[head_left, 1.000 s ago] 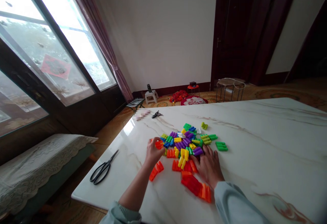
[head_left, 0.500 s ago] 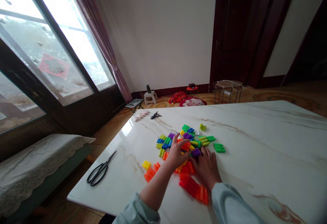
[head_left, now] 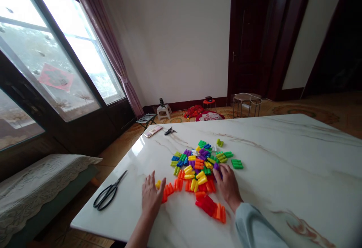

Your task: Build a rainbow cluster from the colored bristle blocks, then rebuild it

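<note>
On the table lies a pile of ribbed plastic toy blocks point(head_left: 199, 164) in yellow, orange, purple, blue and green. My left hand point(head_left: 152, 195) is at the pile's left side with its fingers spread. It is beside some orange blocks point(head_left: 169, 190) and a yellow block point(head_left: 158, 184), partly covered by the fingers; no held piece shows. At the right edge of the pile, my right hand point(head_left: 229, 185) has its fingers bent around a purple block point(head_left: 216, 166). Red blocks point(head_left: 207, 205) and an orange block point(head_left: 221, 213) lie nearer to me, between the hands.
Black-handled scissors point(head_left: 106, 196) lie at the left of the marble-patterned table point(head_left: 283, 157). A phone point(head_left: 153, 131) and a small dark clip-like tool point(head_left: 170, 131) are at the far left edge. Single green blocks point(head_left: 236, 164) sit right of the pile.
My left hand has left the middle of the pile, moving left and toward me, and uncovers yellow and orange blocks. My right hand stays by the purple block. The view has shifted slightly.
</note>
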Tool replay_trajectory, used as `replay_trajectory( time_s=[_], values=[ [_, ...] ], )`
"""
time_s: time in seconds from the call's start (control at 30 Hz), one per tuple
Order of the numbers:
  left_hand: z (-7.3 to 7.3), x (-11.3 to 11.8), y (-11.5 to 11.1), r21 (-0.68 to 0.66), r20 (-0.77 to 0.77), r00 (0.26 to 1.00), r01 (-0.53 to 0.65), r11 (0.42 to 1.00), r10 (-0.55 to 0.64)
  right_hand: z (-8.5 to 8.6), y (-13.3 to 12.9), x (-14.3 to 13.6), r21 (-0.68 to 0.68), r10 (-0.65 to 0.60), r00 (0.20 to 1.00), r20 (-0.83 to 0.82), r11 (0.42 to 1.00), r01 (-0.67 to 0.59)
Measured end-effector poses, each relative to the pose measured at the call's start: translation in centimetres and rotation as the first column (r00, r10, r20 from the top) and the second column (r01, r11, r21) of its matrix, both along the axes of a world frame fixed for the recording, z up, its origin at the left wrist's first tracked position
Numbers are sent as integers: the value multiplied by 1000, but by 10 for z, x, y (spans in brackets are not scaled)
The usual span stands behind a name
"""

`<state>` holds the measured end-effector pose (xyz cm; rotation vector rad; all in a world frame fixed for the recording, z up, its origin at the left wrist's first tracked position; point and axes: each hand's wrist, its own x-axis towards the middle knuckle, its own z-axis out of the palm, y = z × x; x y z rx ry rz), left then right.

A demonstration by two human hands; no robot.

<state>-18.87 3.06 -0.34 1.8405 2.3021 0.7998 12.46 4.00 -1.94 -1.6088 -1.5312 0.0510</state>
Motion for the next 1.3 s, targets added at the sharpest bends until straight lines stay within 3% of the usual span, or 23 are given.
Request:
replay_trajectory(
  time_s=[0.07,0.13,0.27,0.4,0.57,0.77,0.9,1.0,1.07,1.17,1.23,1.3],
  values=[
    [-4,5,11,-56,17,1000,6,998,-5,-6,4,13,153,-94,989,-111,982,111],
    [-1,17,27,-80,60,998,38,996,-33,-9,10,27,187,-200,974,-104,958,216],
    [11,39,62,-138,135,990,55,989,-36,-5,28,50,-112,-334,941,49,935,338],
    [13,55,82,-126,153,978,162,979,-142,0,39,59,-344,-270,948,171,885,314],
    [1,91,82,-73,160,950,283,956,-268,0,40,59,-411,-190,954,234,870,274],
    [-1,129,77,-59,197,925,343,938,-326,5,36,55,-357,-202,956,211,895,268],
    [3,146,67,-32,214,857,485,874,-468,13,35,61,-252,-141,987,72,955,155],
    [7,146,59,32,214,796,574,818,-567,17,44,77,-143,-149,983,-107,981,133],
    [11,137,64,118,177,814,540,833,-553,15,54,89,-65,-181,971,-156,983,173],
    [15,117,95,192,152,946,257,947,-288,3,68,101,-50,-206,974,-91,978,202],
    [15,109,122,82,223,967,108,991,-124,-6,72,102,-120,-189,982,-7,975,187],
    [11,112,142,-10,239,961,146,989,-139,-13,73,98,-194,-128,990,66,971,139]
  ],
)
